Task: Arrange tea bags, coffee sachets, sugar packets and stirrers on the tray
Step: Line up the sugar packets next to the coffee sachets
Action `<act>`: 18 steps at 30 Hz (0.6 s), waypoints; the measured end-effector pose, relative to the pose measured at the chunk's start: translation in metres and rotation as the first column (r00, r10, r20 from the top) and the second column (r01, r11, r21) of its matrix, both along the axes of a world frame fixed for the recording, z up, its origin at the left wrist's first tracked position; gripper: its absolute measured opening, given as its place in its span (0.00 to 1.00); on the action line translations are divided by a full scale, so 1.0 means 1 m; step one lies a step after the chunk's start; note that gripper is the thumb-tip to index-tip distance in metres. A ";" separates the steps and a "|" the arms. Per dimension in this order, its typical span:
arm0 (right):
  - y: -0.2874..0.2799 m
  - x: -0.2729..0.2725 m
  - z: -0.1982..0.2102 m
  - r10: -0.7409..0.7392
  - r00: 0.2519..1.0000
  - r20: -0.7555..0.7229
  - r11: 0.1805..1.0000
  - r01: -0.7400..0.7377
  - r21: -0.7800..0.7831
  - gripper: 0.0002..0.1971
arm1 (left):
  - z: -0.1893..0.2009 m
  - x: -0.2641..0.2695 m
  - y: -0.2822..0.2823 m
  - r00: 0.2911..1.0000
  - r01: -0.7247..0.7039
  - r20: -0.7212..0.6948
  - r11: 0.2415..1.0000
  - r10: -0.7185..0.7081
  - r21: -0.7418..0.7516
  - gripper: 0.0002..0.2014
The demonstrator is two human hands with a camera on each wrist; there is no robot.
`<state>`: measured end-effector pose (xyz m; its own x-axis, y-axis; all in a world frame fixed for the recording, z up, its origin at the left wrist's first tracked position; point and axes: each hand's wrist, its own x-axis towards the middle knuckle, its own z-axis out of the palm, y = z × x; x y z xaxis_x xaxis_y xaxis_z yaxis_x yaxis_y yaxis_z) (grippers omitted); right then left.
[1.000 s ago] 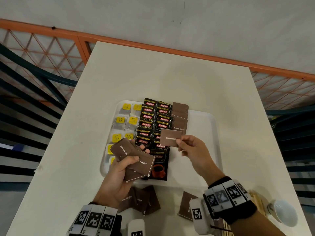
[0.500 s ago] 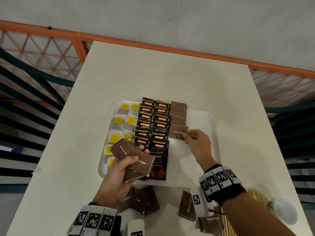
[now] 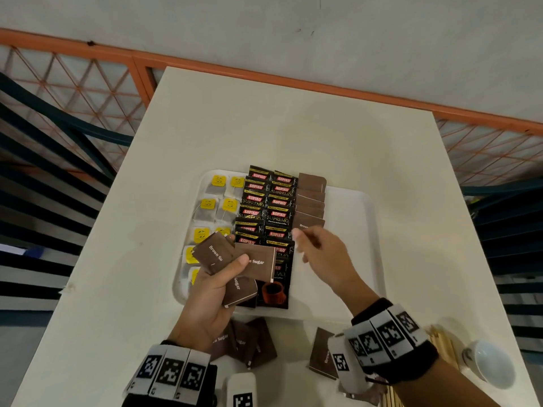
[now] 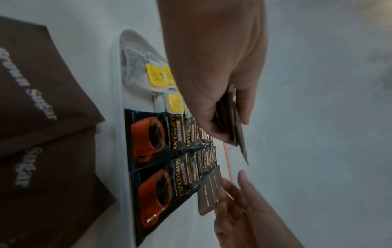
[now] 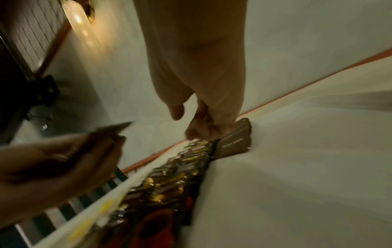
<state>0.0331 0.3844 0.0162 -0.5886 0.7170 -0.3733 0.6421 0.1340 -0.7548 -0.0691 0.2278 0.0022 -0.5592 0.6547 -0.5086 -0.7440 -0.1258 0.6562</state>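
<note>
Left hand [image 3: 216,284] grips fanned brown sugar packets [image 3: 258,264] at centre frame over white tray [image 3: 357,230]. Right hand [image 3: 324,254] empty, fingers loosely spread beside tray's sugar column [image 3: 311,201].

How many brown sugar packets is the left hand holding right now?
3 show in the left hand: the left packet fanned over the tea bags, the right packet over the coffee sachets, the lower packet below the thumb. Others may hide behind.
</note>
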 end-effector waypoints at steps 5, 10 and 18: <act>-0.031 0.003 0.020 0.170 0.972 -0.163 0.921 -0.215 -0.326 0.09 | -0.002 0.001 0.000 1.000 -0.022 0.012 1.000 0.023 -0.017 0.41; -0.036 0.005 0.015 0.093 0.965 -0.244 0.918 -0.178 -0.356 0.05 | -0.001 0.005 0.002 0.999 0.010 0.046 0.999 -0.008 -0.042 0.19; -0.014 0.023 0.008 -0.065 0.973 -0.224 0.964 0.003 -0.267 0.07 | -0.003 0.003 -0.007 0.972 0.065 0.222 0.997 -0.073 0.046 0.15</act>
